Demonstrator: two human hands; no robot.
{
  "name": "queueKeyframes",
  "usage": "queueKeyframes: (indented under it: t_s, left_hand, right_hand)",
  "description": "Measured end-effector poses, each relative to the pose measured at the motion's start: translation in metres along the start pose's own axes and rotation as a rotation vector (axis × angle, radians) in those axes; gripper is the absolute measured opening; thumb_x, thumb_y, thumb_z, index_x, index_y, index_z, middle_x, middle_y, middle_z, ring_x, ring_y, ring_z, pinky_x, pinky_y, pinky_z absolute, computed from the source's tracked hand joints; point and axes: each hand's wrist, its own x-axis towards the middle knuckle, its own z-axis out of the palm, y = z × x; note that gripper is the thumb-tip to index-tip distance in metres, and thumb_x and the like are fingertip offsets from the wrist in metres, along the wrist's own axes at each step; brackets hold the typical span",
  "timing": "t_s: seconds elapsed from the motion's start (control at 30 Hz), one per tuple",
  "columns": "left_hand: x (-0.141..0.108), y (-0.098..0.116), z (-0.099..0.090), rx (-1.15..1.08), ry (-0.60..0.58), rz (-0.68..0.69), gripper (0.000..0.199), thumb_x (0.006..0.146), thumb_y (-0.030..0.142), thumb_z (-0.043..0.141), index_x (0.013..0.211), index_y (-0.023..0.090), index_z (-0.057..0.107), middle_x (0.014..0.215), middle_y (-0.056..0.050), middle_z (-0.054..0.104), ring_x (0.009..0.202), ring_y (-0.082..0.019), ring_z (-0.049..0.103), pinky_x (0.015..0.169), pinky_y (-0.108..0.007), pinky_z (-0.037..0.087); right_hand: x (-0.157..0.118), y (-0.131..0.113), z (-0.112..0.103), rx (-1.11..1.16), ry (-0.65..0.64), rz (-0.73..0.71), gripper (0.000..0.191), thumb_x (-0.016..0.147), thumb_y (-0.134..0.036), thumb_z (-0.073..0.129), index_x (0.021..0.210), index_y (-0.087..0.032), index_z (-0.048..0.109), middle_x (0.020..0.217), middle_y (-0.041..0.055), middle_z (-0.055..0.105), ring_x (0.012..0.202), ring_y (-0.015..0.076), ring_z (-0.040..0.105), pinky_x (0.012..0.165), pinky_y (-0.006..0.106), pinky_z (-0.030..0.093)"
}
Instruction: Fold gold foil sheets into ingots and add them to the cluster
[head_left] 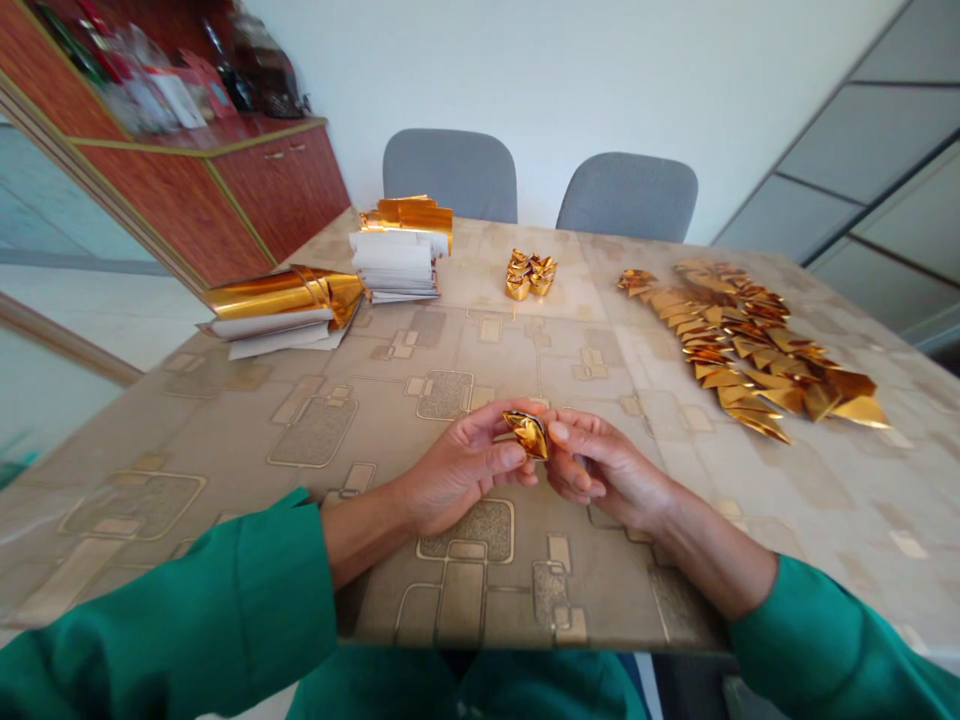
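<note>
A small gold foil paper ingot (529, 434) is held between both hands above the near part of the table. My left hand (465, 460) is closed round its left side, thumb in front and fingers behind. At its right end my right hand (600, 455) pinches the edge with thumb and fingertips. Farther back, a little cluster of folded gold foil ingots (531, 274) stands on the table. To the right lie overlapping rows of flat folded gold foil pieces (739, 340).
A patterned cloth covers the table (360, 530). Gold and white paper sheets lie in a stack (395, 262) and a curled bundle (285, 300) at the back left. Two grey chairs (450, 172) stand behind the table, with a wooden cabinet (281, 185) at left.
</note>
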Motion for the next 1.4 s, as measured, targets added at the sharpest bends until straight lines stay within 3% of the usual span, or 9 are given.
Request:
queueKeyframes:
  t_s: [0.23, 0.5, 0.67, 0.97, 1.27, 1.4]
  left_hand:
    - [-0.0007, 0.0016, 0.005, -0.022, -0.003, -0.005, 0.035, 0.071, 0.025, 0.086, 0.104, 0.024, 0.075, 0.095, 0.0, 0.07, 0.073, -0.009, 0.066, 0.071, -0.021, 0.056]
    - [-0.0032, -0.0012, 0.0024, 0.001, -0.016, -0.04, 0.032, 0.071, 0.028, 0.085, 0.101, 0.024, 0.074, 0.09, 0.0, 0.071, 0.068, -0.008, 0.066, 0.068, -0.02, 0.056]
    - [-0.0035, 0.003, 0.0034, -0.041, -0.012, -0.068, 0.036, 0.076, 0.033, 0.081, 0.109, 0.022, 0.071, 0.088, -0.002, 0.07, 0.072, -0.011, 0.067, 0.071, -0.024, 0.058]
    - [-0.0014, -0.0009, -0.0007, 0.051, 0.123, -0.037, 0.022, 0.079, 0.023, 0.073, 0.1, 0.018, 0.068, 0.086, -0.003, 0.07, 0.065, -0.011, 0.066, 0.066, -0.024, 0.057]
    - [-0.0045, -0.0002, 0.0044, 0.116, 0.082, -0.009, 0.023, 0.079, 0.023, 0.073, 0.1, 0.019, 0.066, 0.094, -0.003, 0.067, 0.077, -0.015, 0.067, 0.065, -0.029, 0.059]
    - [-0.0044, -0.0002, 0.0054, 0.126, 0.067, -0.003, 0.022, 0.079, 0.024, 0.074, 0.097, 0.018, 0.063, 0.091, -0.002, 0.065, 0.07, -0.013, 0.066, 0.064, -0.028, 0.059]
  right_hand:
    - [-0.0014, -0.0007, -0.0037, 0.005, -0.1, 0.029, 0.028, 0.084, -0.043, 0.07, 0.091, -0.017, 0.062, 0.042, -0.0109, 0.049, 0.032, 0.0034, 0.026, 0.036, 0.019, 0.016]
    - [-0.0012, 0.0018, -0.0042, 0.041, -0.192, 0.075, 0.029, 0.085, -0.043, 0.07, 0.088, -0.016, 0.062, 0.04, -0.012, 0.046, 0.03, 0.0029, 0.023, 0.036, 0.018, 0.021]
    - [0.0005, 0.0033, -0.0047, 0.026, -0.117, 0.017, 0.028, 0.087, -0.042, 0.068, 0.085, -0.014, 0.063, 0.041, -0.0108, 0.044, 0.035, 0.0038, 0.026, 0.04, 0.02, 0.021]
    - [0.0014, 0.0041, -0.0032, -0.025, -0.053, 0.052, 0.026, 0.087, -0.041, 0.067, 0.083, -0.016, 0.063, 0.046, -0.0079, 0.051, 0.037, 0.0037, 0.028, 0.04, 0.019, 0.021]
    - [0.0019, -0.0023, -0.004, -0.097, -0.015, 0.056, 0.031, 0.082, -0.045, 0.071, 0.082, -0.016, 0.061, 0.045, -0.0075, 0.053, 0.037, 0.0035, 0.027, 0.039, 0.019, 0.015]
    - [0.0014, -0.0024, -0.0042, -0.121, -0.002, 0.057, 0.034, 0.083, -0.047, 0.069, 0.075, -0.016, 0.06, 0.045, -0.0071, 0.052, 0.037, 0.0038, 0.028, 0.04, 0.021, 0.016]
